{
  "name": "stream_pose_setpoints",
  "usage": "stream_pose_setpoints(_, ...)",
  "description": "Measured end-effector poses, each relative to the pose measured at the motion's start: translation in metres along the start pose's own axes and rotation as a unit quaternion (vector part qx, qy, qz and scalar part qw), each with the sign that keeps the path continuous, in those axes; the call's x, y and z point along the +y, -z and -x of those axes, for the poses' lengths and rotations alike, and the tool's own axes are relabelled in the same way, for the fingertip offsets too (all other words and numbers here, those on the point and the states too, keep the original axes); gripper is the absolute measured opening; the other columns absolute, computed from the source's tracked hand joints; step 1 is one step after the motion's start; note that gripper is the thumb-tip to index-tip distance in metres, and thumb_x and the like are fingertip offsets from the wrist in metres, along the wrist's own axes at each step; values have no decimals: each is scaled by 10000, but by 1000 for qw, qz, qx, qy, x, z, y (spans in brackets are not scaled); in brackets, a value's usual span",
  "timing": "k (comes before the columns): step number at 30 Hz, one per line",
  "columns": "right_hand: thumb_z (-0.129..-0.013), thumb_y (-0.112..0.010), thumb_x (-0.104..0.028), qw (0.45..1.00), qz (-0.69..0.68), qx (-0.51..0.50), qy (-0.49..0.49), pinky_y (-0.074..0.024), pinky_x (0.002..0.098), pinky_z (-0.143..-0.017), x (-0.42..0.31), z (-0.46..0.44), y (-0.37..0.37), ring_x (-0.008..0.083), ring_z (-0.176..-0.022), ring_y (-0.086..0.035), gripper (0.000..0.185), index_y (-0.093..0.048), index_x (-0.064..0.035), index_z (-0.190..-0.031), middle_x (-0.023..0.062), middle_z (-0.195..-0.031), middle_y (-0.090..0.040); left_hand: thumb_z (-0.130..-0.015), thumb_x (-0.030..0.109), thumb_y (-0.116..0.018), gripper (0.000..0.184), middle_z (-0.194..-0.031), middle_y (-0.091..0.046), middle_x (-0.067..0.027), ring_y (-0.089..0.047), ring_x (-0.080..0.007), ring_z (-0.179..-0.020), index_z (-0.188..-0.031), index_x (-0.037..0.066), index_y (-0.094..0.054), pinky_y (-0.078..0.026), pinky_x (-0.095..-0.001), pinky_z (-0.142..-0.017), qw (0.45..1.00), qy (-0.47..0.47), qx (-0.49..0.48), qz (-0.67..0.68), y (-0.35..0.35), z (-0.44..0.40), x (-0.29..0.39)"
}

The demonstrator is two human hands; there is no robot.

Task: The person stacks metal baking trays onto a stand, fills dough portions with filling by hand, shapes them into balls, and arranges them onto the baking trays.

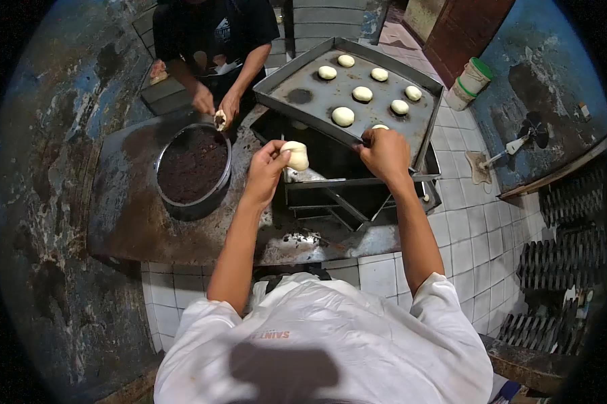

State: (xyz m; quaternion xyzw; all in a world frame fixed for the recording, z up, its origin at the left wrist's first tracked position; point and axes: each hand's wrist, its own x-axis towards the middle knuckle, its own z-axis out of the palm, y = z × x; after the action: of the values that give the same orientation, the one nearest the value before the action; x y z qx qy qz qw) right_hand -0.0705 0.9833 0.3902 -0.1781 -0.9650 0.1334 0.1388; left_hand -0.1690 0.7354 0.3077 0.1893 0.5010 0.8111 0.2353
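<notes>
My left hand pinches a pale ball of dough between thumb and fingers, to the right of the pot. My right hand is closed on the near rim of a large metal baking tray. Several round dough balls are spread over the tray. One of them is partly hidden behind my right knuckles. The tray sits askew on top of other metal trays. Left of my left hand stands a round pot of dark, crumbly filling.
Across the worktable, a co-worker in a black shirt holds a piece of dough with dark filling over the pot. Lidded buckets stand on the tiled floor at the right. Dark slatted racks are at far right.
</notes>
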Motion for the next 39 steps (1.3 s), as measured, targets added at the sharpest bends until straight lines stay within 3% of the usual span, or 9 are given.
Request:
stream_pose_setpoints(7,-781,-801,-291,1000,-9,-27,-2,-542,495,-726,12,20,-44,394,-823,-701,267,-755,-81,-939,184,-860,-717,-960,209,-665,468,-1320,-615,-168,-564,-312,-1273,-1339,-29,-527,-432,-464,-1120,916,59,26,396,14,68,9)
stream_pose_setpoints(12,-882,-729,-209,964,-217,117,101,-500,414,-903,-21,48,-24,342,-1071,-620,284,-692,-63,-1124,165,-1131,-654,-866,34,-749,491,-1258,-639,-154,-609,-262,-1209,-1311,-16,-548,-450,-402,-1106,957,37,42,284,-2,96,9)
stream_pose_setpoints(18,-985,-615,-221,835,-546,45,45,-465,371,-951,-111,102,-94,297,-1083,-620,302,-641,-21,-1210,157,-1120,-651,-846,-77,-710,528,-1237,-613,-104,-610,-193,-1160,-1332,-4,-516,-479,-328,-1033,986,78,42,144,-23,123,-12)
stream_pose_setpoints(22,-1087,-497,-342,599,-787,-137,-51,-488,289,-887,-100,139,-166,118,-994,-597,393,-588,-27,-1304,38,-1086,-637,-930,19,-614,442,-1317,-595,-162,-575,-276,-1251,-1350,-41,-488,-428,-407,-1110,959,109,113,236,10,154,-25)
stream_pose_setpoints(23,-1087,-497,-342,599,-786,-141,-58,-488,289,-887,-87,152,-178,118,-994,-597,393,-588,-27,-1304,38,-1086,-637,-956,57,-597,399,-1316,-601,-167,-571,-293,-1263,-1332,-43,-509,-415,-425,-1128,945,111,135,276,17,164,-25)
stream_pose_setpoints(25,-1054,-555,-328,745,-620,-223,-102,-510,338,-885,-47,179,-209,202,-985,-638,406,-567,-9,-1306,95,-1095,-657,-992,122,-579,335,-1289,-625,-165,-573,-304,-1264,-1282,-44,-561,-412,-448,-1139,917,108,238,303,36,181,-30)
stream_pose_setpoints(27,-1001,-609,-306,978,-194,-63,41,-526,428,-881,7,219,-264,346,-1010,-661,413,-558,-11,-1285,189,-1099,-667,-1003,169,-603,266,-1214,-661,-137,-621,-276,-1187,-1198,-12,-614,-475,-428,-1068,899,137,313,274,63,193,-44)
stream_pose_setpoints(31,-957,-624,-236,960,-39,-269,-64,-515,529,-822,36,223,-287,440,-1011,-638,356,-560,-47,-1252,242,-1079,-647,-1033,235,-595,228,-1105,-675,-71,-666,-209,-1035,-1153,42,-610,-532,-385,-942,889,164,350,246,105,213,-59)
stream_pose_setpoints(39,-993,-565,-314,972,52,-227,-8,-446,530,-933,-6,210,-291,409,-1155,-544,336,-544,-13,-1143,206,-1203,-562,-1029,297,-614,280,-1134,-672,-68,-652,-202,-1062,-1174,57,-618,-511,-384,-958,840,102,454,279,198,219,-38)
